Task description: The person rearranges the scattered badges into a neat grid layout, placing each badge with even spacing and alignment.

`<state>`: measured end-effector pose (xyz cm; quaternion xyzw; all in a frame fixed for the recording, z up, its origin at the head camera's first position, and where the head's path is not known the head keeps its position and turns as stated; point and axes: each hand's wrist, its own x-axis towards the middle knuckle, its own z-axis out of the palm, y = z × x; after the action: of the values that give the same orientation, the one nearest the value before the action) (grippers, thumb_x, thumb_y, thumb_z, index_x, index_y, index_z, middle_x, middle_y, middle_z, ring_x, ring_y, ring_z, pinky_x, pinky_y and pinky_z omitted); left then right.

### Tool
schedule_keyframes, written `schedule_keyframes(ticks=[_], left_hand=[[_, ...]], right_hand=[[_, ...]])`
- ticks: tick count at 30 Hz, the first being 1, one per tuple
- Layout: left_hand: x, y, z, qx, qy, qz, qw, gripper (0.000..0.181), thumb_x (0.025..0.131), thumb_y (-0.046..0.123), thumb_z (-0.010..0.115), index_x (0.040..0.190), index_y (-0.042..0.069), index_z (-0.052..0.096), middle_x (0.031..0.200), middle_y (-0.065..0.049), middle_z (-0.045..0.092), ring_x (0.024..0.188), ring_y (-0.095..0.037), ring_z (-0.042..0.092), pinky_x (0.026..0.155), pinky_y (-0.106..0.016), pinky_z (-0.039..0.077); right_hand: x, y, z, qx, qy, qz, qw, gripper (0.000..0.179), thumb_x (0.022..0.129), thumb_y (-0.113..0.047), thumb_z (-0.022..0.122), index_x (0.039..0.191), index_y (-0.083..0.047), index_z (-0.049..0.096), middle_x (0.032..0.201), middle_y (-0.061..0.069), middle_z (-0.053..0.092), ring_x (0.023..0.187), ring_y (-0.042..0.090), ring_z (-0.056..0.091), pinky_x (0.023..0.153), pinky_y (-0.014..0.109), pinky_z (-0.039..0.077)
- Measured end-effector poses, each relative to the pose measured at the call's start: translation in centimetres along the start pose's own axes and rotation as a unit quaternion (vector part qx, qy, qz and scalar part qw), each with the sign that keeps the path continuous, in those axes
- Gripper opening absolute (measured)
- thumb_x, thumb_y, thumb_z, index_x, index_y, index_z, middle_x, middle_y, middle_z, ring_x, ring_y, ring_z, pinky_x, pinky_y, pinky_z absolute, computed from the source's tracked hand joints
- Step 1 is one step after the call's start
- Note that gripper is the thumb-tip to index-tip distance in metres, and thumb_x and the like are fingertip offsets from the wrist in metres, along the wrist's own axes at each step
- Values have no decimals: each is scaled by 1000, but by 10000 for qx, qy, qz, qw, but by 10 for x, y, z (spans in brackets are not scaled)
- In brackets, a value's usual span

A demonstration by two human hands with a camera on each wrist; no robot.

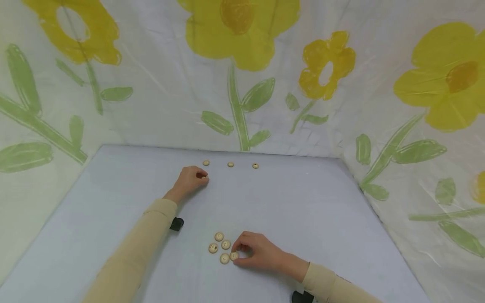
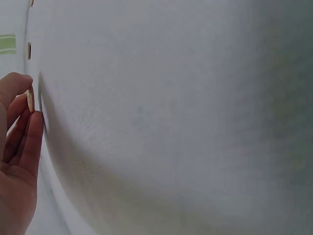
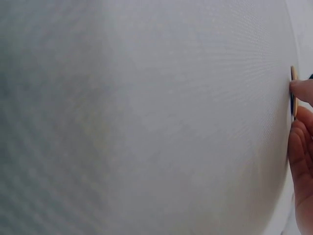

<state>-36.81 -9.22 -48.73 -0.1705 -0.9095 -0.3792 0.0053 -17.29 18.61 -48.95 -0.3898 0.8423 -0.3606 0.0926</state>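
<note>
Your left hand (image 1: 190,180) pinches 1 tan disc (image 1: 205,177); your right hand (image 1: 261,251) pinches a 2nd disc (image 1: 234,256), its markings too small to read.

In the head view, the left hand (image 1: 188,181) mostly hides the disc (image 1: 205,177) between its fingers. Marks on the discs (image 1: 219,236) by the fingers of the right hand (image 1: 260,251) are too small to read.

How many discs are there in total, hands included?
9: three discs in a row at the back, one pinched by the left hand, four clustered nearer, one pinched by the right hand. Others may be hidden.
</note>
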Motion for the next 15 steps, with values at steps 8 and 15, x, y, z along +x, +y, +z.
schedule_keyframes(ticks=[8, 15], left_hand=[[-1, -3, 2, 93, 127, 145, 9998, 22, 87, 11, 69, 102, -4, 72, 95, -15, 68, 88, -27, 60, 80, -43, 49], [2, -2, 4, 327, 110, 340, 9988, 21, 86, 11, 70, 101, -4, 73, 93, -14, 68, 86, -26, 60, 78, -42, 49]], right_hand=[[-1, 1, 1, 73, -38, 51, 10000, 21, 86, -21, 77, 104, -17, 66, 98, -9, 60, 88, 1, 55, 78, 16, 48], [-1, 1, 1, 16, 42, -32, 10000, 21, 85, -20, 77, 103, -16, 66, 98, -8, 60, 87, 2, 55, 76, 16, 48]])
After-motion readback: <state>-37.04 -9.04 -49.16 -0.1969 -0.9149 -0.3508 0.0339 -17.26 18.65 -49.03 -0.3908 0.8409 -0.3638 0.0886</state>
